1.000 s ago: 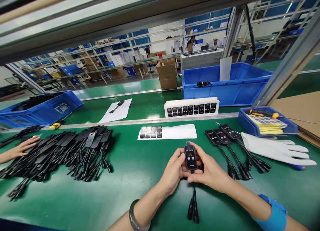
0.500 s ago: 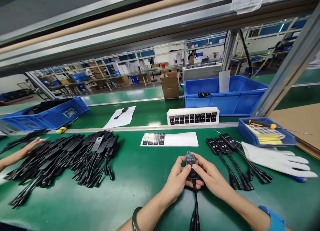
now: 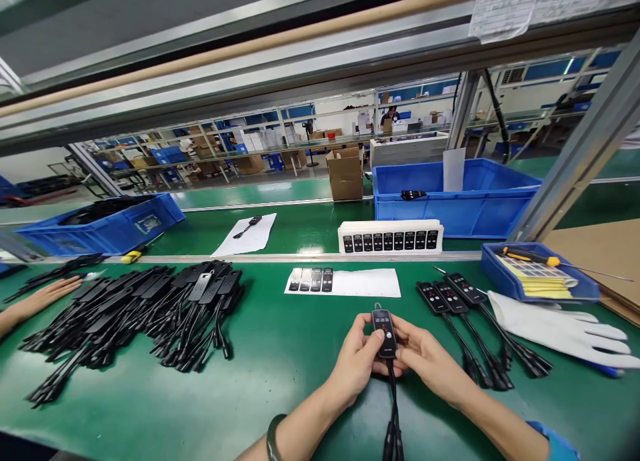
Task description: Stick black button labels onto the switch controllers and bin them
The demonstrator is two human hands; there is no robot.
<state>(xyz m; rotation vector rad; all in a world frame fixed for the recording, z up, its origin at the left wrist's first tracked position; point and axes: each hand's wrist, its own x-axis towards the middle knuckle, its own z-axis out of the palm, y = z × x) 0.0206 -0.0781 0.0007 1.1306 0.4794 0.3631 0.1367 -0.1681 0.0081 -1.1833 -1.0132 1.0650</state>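
Note:
Between my two hands is a small black controller (image 3: 385, 341) with a labelled front and a metal loop on top. Its black cables hang down toward me. My left hand (image 3: 354, 358) grips its left side, thumb across the front. My right hand (image 3: 425, 354) holds the lower right side, fingers partly behind it. Ahead lies a white label strip (image 3: 365, 282) with several black stickers at its left end. To the right rest three labelled controllers (image 3: 453, 300) with their cables. Behind the strip stands a stack of label sheets (image 3: 391, 238).
At left lies a pile of black cabled controllers (image 3: 150, 301), with another person's hand (image 3: 57, 289) beside it. A white glove (image 3: 560, 328) and a small blue tray (image 3: 540, 274) are at right. Farther back stand a blue bin (image 3: 450, 208), a cardboard box (image 3: 345, 174) and another blue bin (image 3: 115, 228).
My right thumb has moved off the controller's face to its lower right edge. The other person's hand has lowered toward the bench. The view has shifted slightly.

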